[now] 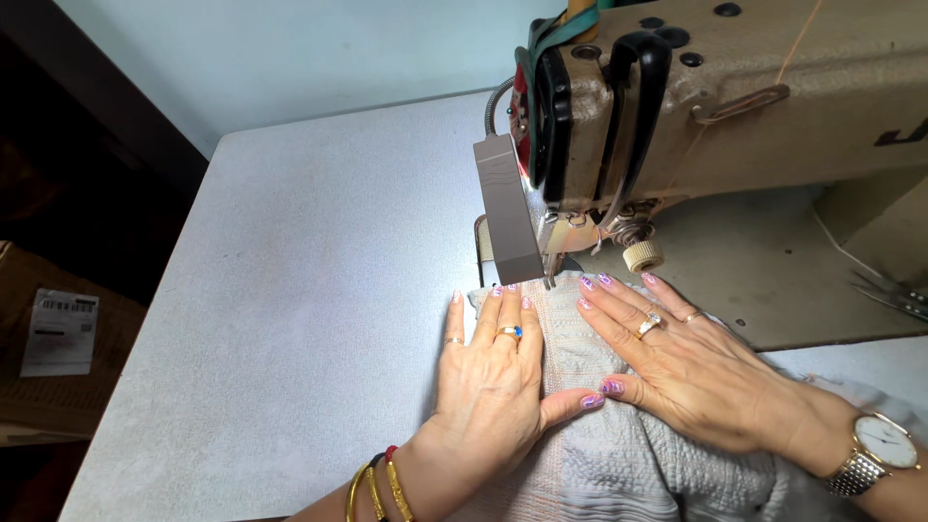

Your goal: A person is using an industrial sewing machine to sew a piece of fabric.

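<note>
Fabric [619, 454]: pale grey, ribbed or quilted in texture, lying flat on the sewing machine bed, leading edge just under the presser foot [551, 275]. Judged soft, light and limp; likely to bunch or creep unless kept flat, so best held by spread palms either side of the seam line rather than pinched. Orange stitching visible along the middle.

Left hand [488, 377]: flat on the cloth, fingers extended toward the foot, thumb splayed right; nothing gripped, pressing only. Right hand [677, 362]: likewise flat and open, fingers angled toward the needle area, thumb tip almost meeting the left thumb. Rings on both, gold and beaded bangles [379, 488] on the left wrist, wristwatch [878, 447] on the right.

Sewing machine [735, 106]: beige industrial head, grey lamp bar [507, 208] hanging at the front, orange thread running down.

Table [309, 290]: light grey, speckled.

Cardboard box [39, 387]: brown, lower left beyond the table edge, white rectangular label [60, 331] with dark print stuck on top.

Scissors [889, 295]: partly seen at far right.
</note>
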